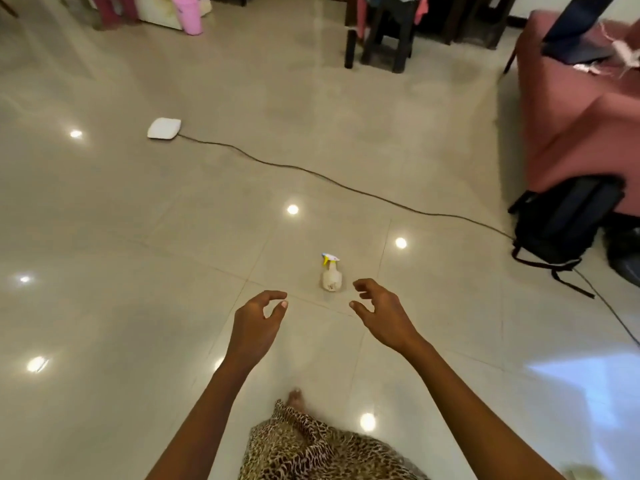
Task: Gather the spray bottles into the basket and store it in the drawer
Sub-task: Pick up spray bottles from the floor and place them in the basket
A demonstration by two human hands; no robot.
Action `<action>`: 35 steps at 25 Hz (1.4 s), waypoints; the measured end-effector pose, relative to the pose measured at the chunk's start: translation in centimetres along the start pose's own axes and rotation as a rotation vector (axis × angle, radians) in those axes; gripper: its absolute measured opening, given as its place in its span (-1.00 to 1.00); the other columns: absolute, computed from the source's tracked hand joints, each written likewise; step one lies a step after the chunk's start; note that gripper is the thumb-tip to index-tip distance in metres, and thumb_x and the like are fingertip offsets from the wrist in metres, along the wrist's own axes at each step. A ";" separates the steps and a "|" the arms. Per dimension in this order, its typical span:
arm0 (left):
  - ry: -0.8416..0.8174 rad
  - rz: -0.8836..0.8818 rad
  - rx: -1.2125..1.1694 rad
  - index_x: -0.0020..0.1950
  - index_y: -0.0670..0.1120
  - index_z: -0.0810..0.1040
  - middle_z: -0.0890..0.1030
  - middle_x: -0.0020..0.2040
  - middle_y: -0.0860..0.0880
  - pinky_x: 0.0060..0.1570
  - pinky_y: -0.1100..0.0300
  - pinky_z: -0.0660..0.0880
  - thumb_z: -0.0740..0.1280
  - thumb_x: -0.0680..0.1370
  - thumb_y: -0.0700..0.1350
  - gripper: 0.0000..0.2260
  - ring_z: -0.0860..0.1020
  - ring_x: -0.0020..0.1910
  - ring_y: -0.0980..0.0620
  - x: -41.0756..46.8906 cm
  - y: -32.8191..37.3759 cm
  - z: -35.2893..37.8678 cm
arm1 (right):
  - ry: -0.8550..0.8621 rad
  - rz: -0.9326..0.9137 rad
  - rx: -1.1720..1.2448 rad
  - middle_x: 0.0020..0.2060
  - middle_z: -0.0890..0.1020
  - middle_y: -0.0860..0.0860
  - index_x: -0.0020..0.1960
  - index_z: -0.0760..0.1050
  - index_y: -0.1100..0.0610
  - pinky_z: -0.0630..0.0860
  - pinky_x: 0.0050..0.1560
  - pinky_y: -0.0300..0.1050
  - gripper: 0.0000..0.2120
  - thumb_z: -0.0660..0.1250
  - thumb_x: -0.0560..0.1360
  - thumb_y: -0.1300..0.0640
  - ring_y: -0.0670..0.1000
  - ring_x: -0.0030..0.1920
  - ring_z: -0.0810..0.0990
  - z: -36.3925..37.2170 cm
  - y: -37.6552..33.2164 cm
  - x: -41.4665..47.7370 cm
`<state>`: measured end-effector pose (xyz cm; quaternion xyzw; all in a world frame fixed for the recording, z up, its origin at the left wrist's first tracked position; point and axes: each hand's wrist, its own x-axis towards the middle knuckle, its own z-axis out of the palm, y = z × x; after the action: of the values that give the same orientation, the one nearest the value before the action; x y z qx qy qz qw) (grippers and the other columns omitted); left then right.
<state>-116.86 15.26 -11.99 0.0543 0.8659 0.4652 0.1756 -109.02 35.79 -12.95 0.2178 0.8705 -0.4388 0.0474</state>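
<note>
A small white spray bottle (pixel 331 274) with a yellow and blue trigger head stands upright on the glossy tiled floor, just ahead of me. My right hand (pixel 379 311) hovers close to its right, fingers curled and apart, holding nothing. Further back and to the bottle's left, my left hand (pixel 258 318) is also empty, with thumb and fingers loosely curved. No basket or drawer is in view.
A thin cable (pixel 346 187) crosses the floor from a white flat device (pixel 163 128) to a black backpack (pixel 564 220) at the right. Behind the backpack is a pink sofa (pixel 581 119) with a laptop (pixel 575 32). Dark chair legs (pixel 377 36) stand at the back. A pink container (pixel 188 12) sits far left.
</note>
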 end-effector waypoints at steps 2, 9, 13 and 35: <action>-0.060 0.028 0.032 0.03 0.00 0.59 0.62 0.07 0.00 0.08 0.21 0.39 0.30 0.51 -0.10 -0.87 0.50 0.16 0.03 4.7 1.1 0.8 | 0.044 0.057 0.034 0.21 0.53 0.05 0.26 0.39 0.13 0.41 0.15 -0.17 -0.66 0.30 0.51 0.14 0.01 0.17 0.51 -0.8 0.4 3.3; -0.237 -0.013 0.119 0.03 -0.03 0.59 0.62 0.10 -0.02 0.05 0.23 0.37 0.30 0.51 -0.10 -0.86 0.50 0.17 0.02 17.5 4.1 7.2 | 0.019 0.183 0.095 0.20 0.55 0.05 0.25 0.41 0.14 0.42 0.11 -0.17 -0.67 0.32 0.50 0.17 0.03 0.15 0.53 -3.4 3.9 14.6; -0.250 -0.092 0.155 0.06 -0.09 0.59 0.63 0.12 -0.05 0.06 0.24 0.37 0.29 0.51 -0.11 -0.83 0.52 0.18 -0.01 25.8 4.5 12.8 | -0.074 0.242 0.088 0.16 0.57 0.10 0.22 0.43 0.18 0.44 0.09 -0.14 -0.69 0.32 0.50 0.20 0.07 0.12 0.55 -5.0 8.3 23.9; -0.383 -0.603 0.266 0.37 -0.09 0.27 0.44 0.34 -0.09 0.13 0.05 0.42 0.41 0.25 0.31 -0.17 0.44 0.27 -0.11 54.2 -37.5 47.9 | -0.290 0.579 0.030 0.10 0.59 0.18 0.14 0.44 0.28 0.42 0.08 -0.04 -0.57 0.27 0.50 -0.07 0.16 0.14 0.53 29.2 47.6 60.4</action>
<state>-147.82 45.87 -80.92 -0.0947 0.8475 0.2574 0.4545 -146.51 58.03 -82.72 0.3923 0.7499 -0.4464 0.2908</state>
